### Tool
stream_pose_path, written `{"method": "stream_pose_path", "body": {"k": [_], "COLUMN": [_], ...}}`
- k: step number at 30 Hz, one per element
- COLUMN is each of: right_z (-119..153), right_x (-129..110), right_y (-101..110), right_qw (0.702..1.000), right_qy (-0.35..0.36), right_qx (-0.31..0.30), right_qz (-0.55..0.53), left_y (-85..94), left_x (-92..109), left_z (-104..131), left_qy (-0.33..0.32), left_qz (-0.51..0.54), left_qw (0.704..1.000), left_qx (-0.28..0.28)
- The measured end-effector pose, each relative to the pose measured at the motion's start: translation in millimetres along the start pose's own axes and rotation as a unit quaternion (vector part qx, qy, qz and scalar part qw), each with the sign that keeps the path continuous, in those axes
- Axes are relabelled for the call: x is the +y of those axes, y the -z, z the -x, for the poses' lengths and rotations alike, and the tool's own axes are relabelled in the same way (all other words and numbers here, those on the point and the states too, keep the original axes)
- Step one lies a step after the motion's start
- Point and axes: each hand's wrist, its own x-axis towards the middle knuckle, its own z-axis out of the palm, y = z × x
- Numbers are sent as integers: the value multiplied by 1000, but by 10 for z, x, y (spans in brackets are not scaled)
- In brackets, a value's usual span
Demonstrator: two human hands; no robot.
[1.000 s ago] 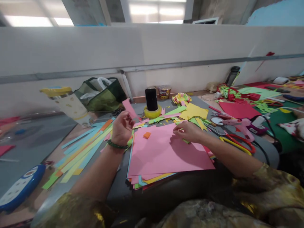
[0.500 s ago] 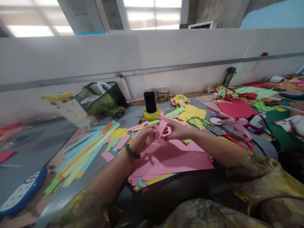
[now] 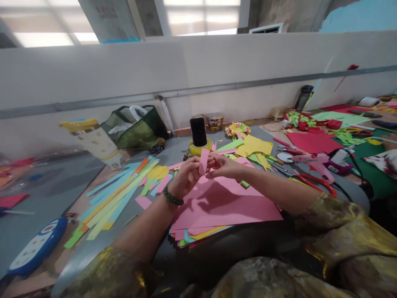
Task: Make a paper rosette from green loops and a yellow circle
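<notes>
A small pink paper strip [image 3: 204, 161] stands upright between my hands, over a stack of coloured sheets with pink paper [image 3: 229, 207] on top. My left hand [image 3: 187, 176], with a green bead bracelet at its wrist, pinches the strip between thumb and fingers. Close against it from the right, my right hand [image 3: 225, 166] has its fingers bent round the strip's other side, fingertips partly hidden. Cut strips in blue, orange and green [image 3: 120, 194] lie to the left of the stack. Behind my hands a phone [image 3: 198, 131] stands in a yellow holder [image 3: 200, 147].
Yellow paper [image 3: 254, 145] and green scraps lie behind my right forearm. Red-handled scissors [image 3: 316, 184] and a pink glue gun [image 3: 314, 161] are at the right. A tumbler [image 3: 96, 142], a green bag [image 3: 136, 128] and a blue case [image 3: 39, 246] are on the left.
My right hand has drawn its fingers in from a wider spread. The pink loop that showed between my hands is no longer visible, and the strip now stands more upright. The view has shifted slightly.
</notes>
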Motion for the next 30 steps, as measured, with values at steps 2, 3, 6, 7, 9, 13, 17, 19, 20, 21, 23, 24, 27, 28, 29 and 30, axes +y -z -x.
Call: {"method": "stream_pose_path", "body": {"k": [2, 3, 6, 7, 9, 13, 17, 19, 20, 21, 23, 24, 27, 28, 29, 30], "right_z": [-36, -36, 32, 68, 135, 164, 56, -6, -26, -35, -10, 21, 150, 186, 211, 223], "right_x": [30, 55, 129, 143, 140, 29, -45, -28, -15, -5, -10, -28, -118, -145, -162, -167], "right_y": [-17, 1, 125, 173, 250, 221, -63, -207, -255, -282, -270, -239, -123, -101, -97, -112], "right_qw": [995, 989, 969, 964, 951, 939, 917, 878, 856, 837, 816, 810, 787, 781, 778, 776], "right_qy": [-32, -48, -77, -81, -87, -69, 11, -18, -47, -74, -98, -98, -97, -93, -88, -82], "right_qx": [60, 86, 129, 139, 156, 160, 72, 44, 40, 38, 40, 42, 55, 57, 56, 53], "right_qz": [70, 110, 196, 213, 251, 298, 392, 477, 513, 540, 569, 577, 607, 614, 620, 623], "left_y": [15, 37, 150, 192, 254, 217, 110, 113, 130, 154, 212, 240, 295, 301, 300, 293], "left_x": [52, 98, 273, 328, 405, 405, 329, 322, 330, 345, 391, 419, 491, 502, 503, 491], "left_z": [12, 19, 32, 31, 27, 34, 82, 95, 94, 87, 63, 50, 19, 15, 13, 13], "left_qy": [-3, -7, -42, -59, -82, -56, -25, -30, -37, -46, -69, -82, -117, -127, -135, -139], "left_qz": [12, 22, 63, 78, 100, 99, 65, 53, 51, 51, 57, 64, 90, 92, 89, 81], "left_qw": [1000, 999, 993, 989, 981, 982, 994, 995, 995, 993, 986, 981, 964, 959, 957, 957], "left_qx": [20, 33, 87, 108, 144, 148, 81, 74, 83, 98, 140, 163, 223, 235, 240, 240]}}
